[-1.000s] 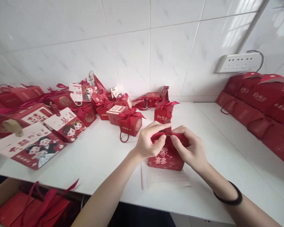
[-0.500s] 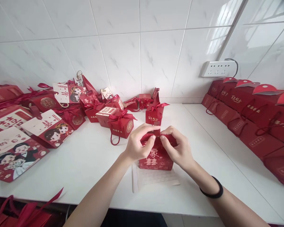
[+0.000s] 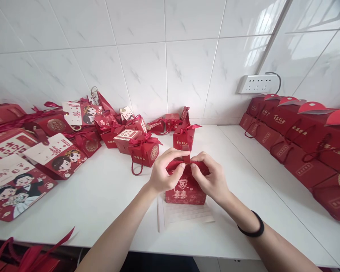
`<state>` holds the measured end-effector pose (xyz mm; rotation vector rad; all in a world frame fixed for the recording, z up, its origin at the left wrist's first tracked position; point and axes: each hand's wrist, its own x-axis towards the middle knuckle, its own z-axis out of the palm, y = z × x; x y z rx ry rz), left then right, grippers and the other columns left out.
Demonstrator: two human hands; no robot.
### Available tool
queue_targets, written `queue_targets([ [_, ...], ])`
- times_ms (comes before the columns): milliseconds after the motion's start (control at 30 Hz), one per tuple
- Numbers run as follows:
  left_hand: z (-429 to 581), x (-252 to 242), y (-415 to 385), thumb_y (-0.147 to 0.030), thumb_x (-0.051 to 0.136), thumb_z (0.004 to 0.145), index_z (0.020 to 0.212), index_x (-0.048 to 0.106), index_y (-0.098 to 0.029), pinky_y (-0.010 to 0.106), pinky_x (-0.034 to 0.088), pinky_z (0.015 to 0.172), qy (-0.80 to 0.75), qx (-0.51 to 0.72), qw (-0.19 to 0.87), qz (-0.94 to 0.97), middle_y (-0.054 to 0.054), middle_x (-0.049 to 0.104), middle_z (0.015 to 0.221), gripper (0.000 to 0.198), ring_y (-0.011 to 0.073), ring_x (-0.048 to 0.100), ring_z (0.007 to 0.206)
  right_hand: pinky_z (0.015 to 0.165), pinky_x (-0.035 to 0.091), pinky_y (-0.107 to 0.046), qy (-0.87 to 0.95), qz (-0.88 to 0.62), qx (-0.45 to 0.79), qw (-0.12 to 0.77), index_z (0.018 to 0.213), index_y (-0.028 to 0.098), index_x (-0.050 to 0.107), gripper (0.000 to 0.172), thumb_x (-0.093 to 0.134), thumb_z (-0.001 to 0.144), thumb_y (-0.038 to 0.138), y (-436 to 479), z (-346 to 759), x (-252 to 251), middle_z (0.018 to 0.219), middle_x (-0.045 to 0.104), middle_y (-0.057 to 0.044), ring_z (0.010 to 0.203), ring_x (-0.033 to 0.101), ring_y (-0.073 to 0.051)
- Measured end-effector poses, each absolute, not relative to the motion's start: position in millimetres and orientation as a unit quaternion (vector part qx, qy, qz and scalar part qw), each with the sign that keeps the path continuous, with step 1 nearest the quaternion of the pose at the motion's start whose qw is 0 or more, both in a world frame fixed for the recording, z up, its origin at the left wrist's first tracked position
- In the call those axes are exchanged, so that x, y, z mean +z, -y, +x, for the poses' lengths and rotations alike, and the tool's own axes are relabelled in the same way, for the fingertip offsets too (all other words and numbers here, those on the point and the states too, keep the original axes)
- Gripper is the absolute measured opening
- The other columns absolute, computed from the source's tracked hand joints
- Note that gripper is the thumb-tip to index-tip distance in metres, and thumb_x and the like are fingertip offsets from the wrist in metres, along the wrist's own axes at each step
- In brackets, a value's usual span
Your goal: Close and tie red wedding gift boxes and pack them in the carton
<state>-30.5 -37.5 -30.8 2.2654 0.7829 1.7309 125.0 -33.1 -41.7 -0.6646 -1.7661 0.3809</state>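
Note:
A red box with pale printed characters [image 3: 188, 189] stands upright at the middle of the table, on a pale sheet [image 3: 184, 214]. My left hand [image 3: 167, 170] grips its top edge on the left, thumb in front and fingers behind. My right hand [image 3: 211, 174] pinches the same edge on the right, its thumb close to the left one. Between the hands a red strap [image 3: 186, 155] rises from the top of the box. The fingertips behind the box are partly hidden.
Red boxes with ribbons [image 3: 145, 149] and printed gift boxes [image 3: 19, 189] cover the left side. A ribboned box [image 3: 184, 136] stands behind the hands. Stacked red boxes [image 3: 303, 151] line the right side, below a white power strip [image 3: 256, 84] on the tiled wall. Table front edge [image 3: 141, 254].
The view has shifted slightly. Both hands keep almost the same hold on the top of the box.

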Motion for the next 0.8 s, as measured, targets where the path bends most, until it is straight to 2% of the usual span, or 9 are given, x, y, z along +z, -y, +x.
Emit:
queue_targets([
  [233, -30.6, -27.5, 37.2, -0.01, 0.051, 0.077, 0.099, 0.063, -0.017, 0.026, 0.052, 0.068, -0.296, 0.566, 0.159, 0.753, 0.004, 0.064, 0.084, 0.026, 0.0134, 0.06, 0.075, 0.051, 0.038, -0.022, 0.756, -0.305, 0.192, 0.547, 0.075, 0.02, 0.052, 0.009, 0.049, 0.083, 0.017, 30.4, 127.0, -38.8, 0.065, 0.053, 0.003, 0.054, 0.047, -0.01],
  [300, -33.2, -31.1, 34.7, -0.01, 0.052, 0.075, 0.11, 0.059, -0.018, 0.028, 0.051, 0.072, -0.282, 0.573, 0.182, 0.748, 0.003, 0.063, 0.084, 0.036, 0.0138, 0.059, 0.076, 0.051, 0.039, -0.022, 0.755, -0.305, 0.196, 0.547, 0.077, 0.02, 0.053, 0.009, 0.049, 0.084, 0.019, 30.1, 127.0, -39.0, 0.066, 0.053, 0.002, 0.055, 0.048, -0.011],
  [367, -38.4, -37.6, 33.3, -0.013, 0.053, 0.073, 0.127, 0.045, -0.021, 0.031, 0.05, 0.075, -0.256, 0.576, 0.226, 0.743, 0.003, 0.063, 0.089, 0.056, 0.0147, 0.059, 0.078, 0.053, 0.041, -0.023, 0.752, -0.299, 0.198, 0.553, 0.078, 0.019, 0.055, 0.01, 0.048, 0.086, 0.022, 30.4, 126.4, -39.8, 0.069, 0.054, 0.001, 0.058, 0.05, -0.012],
  [433, -46.0, -44.9, 34.4, -0.016, 0.056, 0.071, 0.135, 0.036, -0.022, 0.032, 0.05, 0.075, -0.26, 0.548, 0.297, 0.737, 0.005, 0.063, 0.098, 0.067, 0.0154, 0.059, 0.078, 0.056, 0.044, -0.025, 0.75, -0.294, 0.206, 0.556, 0.081, 0.019, 0.056, 0.013, 0.047, 0.088, 0.025, 31.0, 125.9, -40.5, 0.072, 0.056, -0.001, 0.062, 0.053, -0.013],
  [500, -54.1, -49.7, 37.7, -0.02, 0.059, 0.072, 0.126, 0.047, -0.02, 0.031, 0.05, 0.072, -0.314, 0.483, 0.367, 0.73, 0.007, 0.065, 0.097, 0.055, 0.0163, 0.06, 0.076, 0.062, 0.047, -0.027, 0.751, -0.291, 0.221, 0.55, 0.083, 0.019, 0.057, 0.016, 0.046, 0.091, 0.028, 30.8, 126.7, -40.5, 0.075, 0.059, -0.002, 0.067, 0.057, -0.015],
  [567, -60.8, -49.5, 42.0, -0.023, 0.061, 0.074, 0.105, 0.06, -0.016, 0.029, 0.049, 0.072, -0.379, 0.425, 0.404, 0.716, 0.007, 0.066, 0.09, 0.032, 0.0183, 0.061, 0.078, 0.071, 0.049, -0.031, 0.749, -0.281, 0.235, 0.552, 0.094, 0.018, 0.059, 0.022, 0.043, 0.093, 0.034, 28.3, 129.8, -40.3, 0.084, 0.063, -0.005, 0.079, 0.06, -0.017],
  [633, -65.5, -43.4, 45.1, -0.027, 0.063, 0.075, 0.089, 0.063, -0.014, 0.028, 0.048, 0.07, -0.426, 0.414, 0.402, 0.697, 0.005, 0.066, 0.083, 0.018, 0.0195, 0.061, 0.079, 0.074, 0.051, -0.033, 0.724, -0.267, 0.263, 0.579, 0.109, 0.019, 0.056, 0.033, 0.036, 0.095, 0.042, 22.3, 135.5, -40.4, 0.096, 0.063, -0.008, 0.091, 0.06, -0.019],
  [733, -71.0, -24.9, 46.3, -0.031, 0.068, 0.071, 0.076, 0.061, -0.014, 0.025, 0.045, 0.063, -0.461, 0.477, 0.376, 0.647, 0.002, 0.064, 0.072, 0.019, 0.0172, 0.059, 0.069, 0.063, 0.054, -0.032, 0.66, -0.321, 0.287, 0.616, 0.117, 0.018, 0.048, 0.045, 0.028, 0.094, 0.05, 7.2, 147.7, -42.8, 0.099, 0.06, -0.009, 0.09, 0.06, -0.02],
  [800, -76.1, -8.4, 47.3, -0.032, 0.069, 0.069, 0.073, 0.061, -0.014, 0.024, 0.045, 0.06, -0.472, 0.547, 0.394, 0.568, 0.001, 0.063, 0.067, 0.02, 0.0156, 0.058, 0.063, 0.06, 0.054, -0.034, 0.67, -0.436, 0.243, 0.55, 0.106, 0.016, 0.051, 0.042, 0.03, 0.092, 0.049, -3.6, 155.8, -46.5, 0.091, 0.059, -0.009, 0.082, 0.06, -0.021],
])
